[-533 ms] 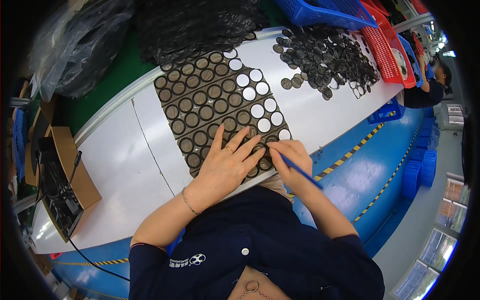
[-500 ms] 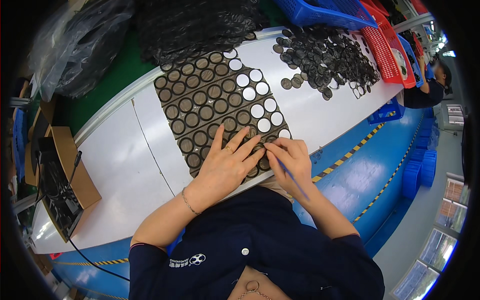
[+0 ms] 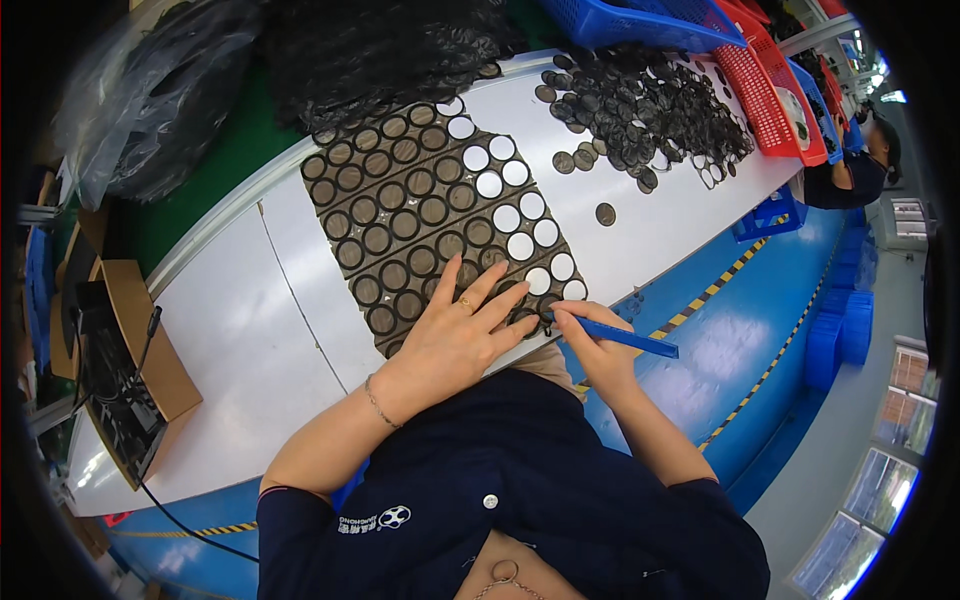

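Observation:
A dark sheet (image 3: 392, 190) with rows of round black-rimmed discs lies on the white table. Along its right side several round holes (image 3: 520, 246) show the white below. My left hand (image 3: 450, 330) rests on the sheet's near part with spread fingers, pressing it flat. At the sheet's lower right edge, my right hand (image 3: 603, 350) pinches a slim flat blue tool (image 3: 640, 341), whose exact kind I cannot tell. Its fingertips touch the sheet near a disc, and the tool's tip is hidden. A single loose dark disc (image 3: 605, 213) lies to the right of the sheet.
A heap of dark discs (image 3: 640, 115) covers the table's far right. Beyond it stand a blue basket (image 3: 640, 25) and a red basket (image 3: 770, 100). Black sheets (image 3: 390, 60) pile up at the back; a cardboard box (image 3: 150, 340) stands left. Another person (image 3: 850, 170) is at far right.
A loose disc has appeared on the table right of the sheet. More white holes show near my right hand, which has moved slightly right and down, with the blue tool swung flatter.

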Demonstrator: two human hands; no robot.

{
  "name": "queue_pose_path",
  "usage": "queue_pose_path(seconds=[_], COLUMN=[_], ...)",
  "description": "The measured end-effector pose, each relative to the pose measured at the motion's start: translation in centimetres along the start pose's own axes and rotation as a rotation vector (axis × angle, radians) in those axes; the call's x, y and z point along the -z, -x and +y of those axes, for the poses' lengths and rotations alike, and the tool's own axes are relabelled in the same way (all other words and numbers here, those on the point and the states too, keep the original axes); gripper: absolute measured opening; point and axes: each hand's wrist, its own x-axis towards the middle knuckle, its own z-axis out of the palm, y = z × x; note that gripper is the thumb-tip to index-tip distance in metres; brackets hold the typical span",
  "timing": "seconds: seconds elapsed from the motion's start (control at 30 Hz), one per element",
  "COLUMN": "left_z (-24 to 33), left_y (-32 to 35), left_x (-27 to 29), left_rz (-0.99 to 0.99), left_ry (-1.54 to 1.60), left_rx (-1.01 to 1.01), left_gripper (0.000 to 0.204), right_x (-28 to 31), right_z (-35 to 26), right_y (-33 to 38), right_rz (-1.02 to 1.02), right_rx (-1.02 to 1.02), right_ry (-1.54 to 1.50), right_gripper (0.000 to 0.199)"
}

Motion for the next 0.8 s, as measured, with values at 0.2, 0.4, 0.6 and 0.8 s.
queue_pose_path(seconds=[0.2, 0.4, 0.6, 0.8], left_z=[0.0, 0.1, 0.2, 0.5], left_y=[0.1, 0.0, 0.0, 0.3], left_x=[-0.1, 0.1, -0.2, 0.2], left_rz=[0.004, 0.002, -0.003, -0.002], left_ry=[-0.008, 0.003, -0.015, -0.003], left_rx=[0.007, 0.006, 0.007, -0.005], left_gripper=[0.040, 0.040, 0.041, 0.043], right_x=[0.1, 0.2, 0.3, 5.4], right_z=[-0.4, -0.2, -1.6, -0.1], right_y=[0.0, 0.1, -1.2, -8.8], right_rz=[-0.027, -0.039, 0.006, 0.463], right_rx=[-0.010, 0.011, 0.705, 0.564], right_ry=[-0.001, 0.033, 0.672, 0.807], right_gripper=[0.017, 0.017, 0.023, 0.022])
